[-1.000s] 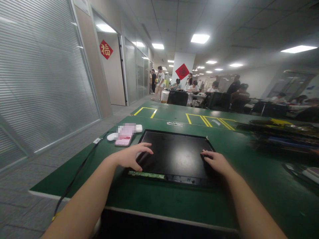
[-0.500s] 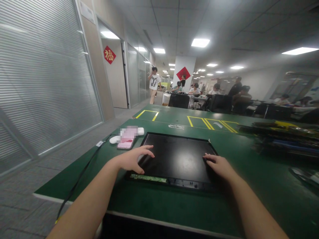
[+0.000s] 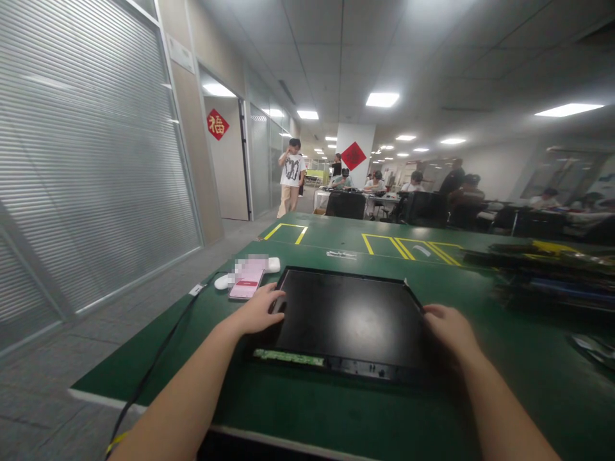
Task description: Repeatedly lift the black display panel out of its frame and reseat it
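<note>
A dark flat screen panel [image 3: 355,307] lies face up on the green table, with a green circuit board strip [image 3: 289,357] along its near left edge. My left hand [image 3: 259,310] is at the panel's left side, its fingertips and thumb curled onto the edge. At the opposite side, my right hand [image 3: 449,326] has its fingers bent around the right edge; their undersides are hidden. The panel appears to lie flat between both hands.
A pink-screened phone [image 3: 247,288] and white rounded objects lie beyond my left hand. A black cable [image 3: 163,346] runs over the table's left edge. Stacked dark parts [image 3: 542,275] stand at the right. Yellow tape [image 3: 403,246] marks the far tabletop [image 3: 331,234]. People sit and walk beyond.
My left hand has drawn back from over the screen to its left edge. My right hand has shifted outward onto the right edge. The camera view has tilted slightly up.
</note>
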Tool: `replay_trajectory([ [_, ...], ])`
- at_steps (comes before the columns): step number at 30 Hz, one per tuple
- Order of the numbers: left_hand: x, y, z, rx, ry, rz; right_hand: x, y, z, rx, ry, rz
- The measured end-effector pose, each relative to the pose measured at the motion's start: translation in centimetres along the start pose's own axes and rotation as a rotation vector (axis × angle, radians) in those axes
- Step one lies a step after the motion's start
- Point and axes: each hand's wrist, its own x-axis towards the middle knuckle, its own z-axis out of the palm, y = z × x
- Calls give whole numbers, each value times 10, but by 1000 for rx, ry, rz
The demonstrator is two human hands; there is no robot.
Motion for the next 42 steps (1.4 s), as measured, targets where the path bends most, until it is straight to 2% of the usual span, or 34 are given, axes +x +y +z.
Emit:
replay_trajectory([
  [5,5,-7,5,50,1,-45,7,12,8,-39,-42,31],
  [8,5,-7,6,32,-11,-16,8,11,10,-28,-54,30],
  [14,8,-10,8,-19,64,-23,5,6,9,-32,-113,27],
  [21,12,-11,8,65,30,13,6,6,7,74,-212,61],
  [28,12,-9,8,105,24,0,9,19,16,227,-155,106],
  [36,12,-8,7,65,28,-5,8,19,15,295,-144,140],
  [42,11,-9,7,4,38,-11,9,17,9,340,-211,215],
])
